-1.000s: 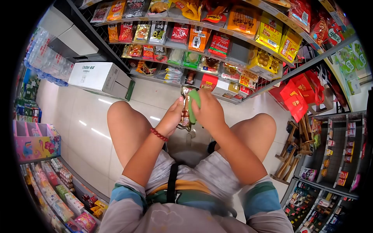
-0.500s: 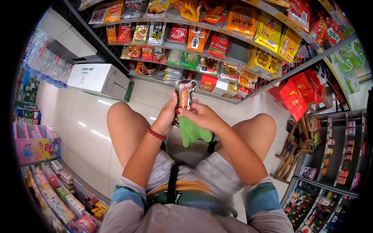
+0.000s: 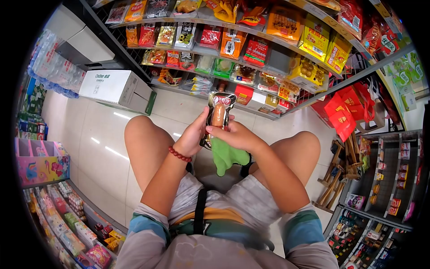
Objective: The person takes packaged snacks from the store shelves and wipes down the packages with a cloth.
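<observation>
A packaged sausage [image 3: 219, 115], in a black wrapper with a clear window and a red label at its top, is upright between my two hands over the gap between my knees. My left hand [image 3: 193, 133] grips the pack along its left edge, with a red bead bracelet on that wrist. From the right, my right hand [image 3: 238, 134] is closed on a green cloth [image 3: 227, 156], its thumb lying across the lower front of the pack. The cloth hangs below the pack, and the fingers behind the wrapper are partly hidden.
Ahead stands a shelf rack [image 3: 210, 53] of packaged snacks. A white carton [image 3: 107, 87] and shrink-wrapped bottles [image 3: 56, 67] are at left. Wooden stools [image 3: 333, 181] and red bags [image 3: 342, 114] lie right. Low shelves [image 3: 67, 224] of small goods flank both sides.
The pack, cloth and both hands have shifted slightly right, and the pack's front now faces me more fully. The cloth hangs a little lower. Both hands keep their hold.
</observation>
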### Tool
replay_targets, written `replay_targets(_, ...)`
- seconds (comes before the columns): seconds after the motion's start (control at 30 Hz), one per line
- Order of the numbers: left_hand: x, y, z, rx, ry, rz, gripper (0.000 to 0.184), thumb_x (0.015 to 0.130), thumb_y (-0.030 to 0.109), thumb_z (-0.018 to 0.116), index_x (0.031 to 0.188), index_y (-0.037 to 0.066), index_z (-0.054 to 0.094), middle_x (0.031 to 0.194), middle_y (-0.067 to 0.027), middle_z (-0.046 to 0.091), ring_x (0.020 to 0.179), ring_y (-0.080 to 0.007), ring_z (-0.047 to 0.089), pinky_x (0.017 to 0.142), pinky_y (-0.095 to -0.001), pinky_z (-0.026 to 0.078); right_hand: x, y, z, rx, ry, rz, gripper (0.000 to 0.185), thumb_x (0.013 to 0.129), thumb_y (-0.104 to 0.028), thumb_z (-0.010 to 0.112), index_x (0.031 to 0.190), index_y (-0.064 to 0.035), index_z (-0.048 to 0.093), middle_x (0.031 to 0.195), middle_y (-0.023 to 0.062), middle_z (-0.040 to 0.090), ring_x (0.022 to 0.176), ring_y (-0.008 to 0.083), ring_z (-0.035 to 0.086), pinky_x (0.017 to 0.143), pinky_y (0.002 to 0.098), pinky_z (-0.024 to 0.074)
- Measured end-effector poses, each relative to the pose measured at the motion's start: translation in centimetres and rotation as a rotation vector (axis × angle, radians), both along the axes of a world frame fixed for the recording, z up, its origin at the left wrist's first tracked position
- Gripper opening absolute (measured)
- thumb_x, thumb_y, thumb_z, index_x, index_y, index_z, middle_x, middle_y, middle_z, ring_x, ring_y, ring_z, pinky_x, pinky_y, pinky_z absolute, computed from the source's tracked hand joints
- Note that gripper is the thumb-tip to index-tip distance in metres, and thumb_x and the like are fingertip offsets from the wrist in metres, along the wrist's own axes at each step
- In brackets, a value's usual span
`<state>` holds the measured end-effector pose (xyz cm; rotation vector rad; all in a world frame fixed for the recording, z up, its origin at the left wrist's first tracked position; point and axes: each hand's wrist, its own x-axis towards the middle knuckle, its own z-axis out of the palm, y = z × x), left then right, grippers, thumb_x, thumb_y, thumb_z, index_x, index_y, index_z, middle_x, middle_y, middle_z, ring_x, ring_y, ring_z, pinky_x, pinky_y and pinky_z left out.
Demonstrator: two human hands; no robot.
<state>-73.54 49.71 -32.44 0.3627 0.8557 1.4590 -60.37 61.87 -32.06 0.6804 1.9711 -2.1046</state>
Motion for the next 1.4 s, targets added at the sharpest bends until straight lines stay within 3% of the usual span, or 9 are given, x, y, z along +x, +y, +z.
replay_targets(0.13,-0.3,-0.2,0.6,0.000,0.032,0.021,0.059,0.111,0.048,0.032,0.144,0.001,0.047,0.137,-0.0191,0.061,0.121,-0.0266,0.064,0.105,-0.0407,0.051,0.3,-0.2,1.7,-0.213,0.048,-0.046,0.043,0.097,-0.039,0.072,0.116,-0.0018,0.066,0.100,0.0068,0.072,0.089,0.0127,0.068,0.079,0.0284,0.0549)
replay_targets(0.27,-0.6,-0.7,-1.1,0.030,0.101,0.034,0.047,0.109,0.041,0.048,0.133,0.001,0.057,0.121,-0.0134,0.068,0.110,-0.0210,0.067,0.097,-0.0375,0.054,0.6,0.1,2.0,-0.151,0.076,0.014,0.031,0.096,-0.031,0.074,0.108,-0.0021,0.070,0.095,0.0053,0.072,0.080,0.0113,0.068,0.073,0.0278,0.0546)
replay_targets(0.47,-1.3,-1.3,-2.4,-0.047,0.112,-0.086,0.036,0.103,0.037,0.061,0.120,0.005,0.062,0.105,-0.0052,0.069,0.095,-0.0133,0.067,0.084,-0.0306,0.054,0.7,-0.4,1.4,-0.179,0.119,0.024,0.039,0.094,-0.042,0.074,0.095,-0.0034,0.074,0.084,0.0015,0.071,0.076,0.0088,0.064,0.068,0.0258,0.0504)
replay_targets(0.7,-1.6,-0.8,-1.1,-0.092,0.161,-0.049,0.037,0.104,0.042,0.059,0.114,0.007,0.063,0.098,-0.0045,0.069,0.084,-0.0104,0.067,0.074,-0.0278,0.054,0.4,-0.6,0.8,-0.191,0.071,0.055,0.044,0.095,-0.047,0.073,0.100,-0.0035,0.073,0.086,0.0013,0.072,0.077,0.0094,0.065,0.071,0.0267,0.0515)
replay_targets(0.8,-1.8,-1.0,-0.6,-0.038,0.149,-0.111,0.041,0.104,0.047,0.058,0.105,0.007,0.065,0.092,-0.0017,0.069,0.077,-0.0069,0.064,0.070,-0.0243,0.051,0.2,-0.7,1.6,-0.262,0.035,0.124,0.047,0.095,-0.049,0.072,0.108,-0.0045,0.072,0.095,0.0028,0.073,0.086,0.0117,0.067,0.079,0.0287,0.0532)
replay_targets(0.9,-0.9,-0.4,-0.1,-0.121,0.102,0.135,0.046,0.105,0.051,0.054,0.102,0.007,0.066,0.089,-0.0009,0.068,0.076,-0.0068,0.064,0.067,-0.0240,0.051,0.3,-0.9,0.9,-0.030,0.132,0.248,0.048,0.096,-0.051,0.069,0.115,-0.0064,0.070,0.103,0.0050,0.074,0.095,0.0153,0.068,0.088,0.0316,0.0531)
replay_targets(0.97,-1.2,-0.3,-0.2,-0.118,0.117,0.140,0.041,0.105,0.050,0.054,0.114,0.011,0.062,0.092,0.0028,0.063,0.080,-0.0070,0.064,0.071,-0.0253,0.053,0.3,-1.2,1.1,0.007,0.155,0.215,0.048,0.097,-0.052,0.068,0.118,-0.0083,0.070,0.106,0.0060,0.074,0.099,0.0173,0.068,0.091,0.0339,0.0523)
replay_targets(1.17,-1.7,-0.7,-0.3,-0.114,0.167,0.105,0.042,0.106,0.050,0.053,0.120,0.011,0.061,0.102,0.0022,0.065,0.084,-0.0072,0.063,0.074,-0.0266,0.053,0.7,-0.7,1.4,0.057,0.123,0.257,0.052,0.095,-0.052,0.070,0.120,-0.0061,0.068,0.104,0.0077,0.074,0.097,0.0177,0.068,0.090,0.0337,0.0526)
replay_targets(1.4,-2.5,-1.4,-0.6,-0.167,0.186,-0.067,0.046,0.106,0.052,0.051,0.120,0.010,0.063,0.099,0.0012,0.066,0.085,-0.0090,0.064,0.076,-0.0266,0.052,1.1,-0.6,2.6,0.046,0.109,0.304,0.052,0.095,-0.050,0.071,0.120,-0.0041,0.068,0.102,0.0085,0.073,0.095,0.0183,0.068,0.089,0.0335,0.0530)
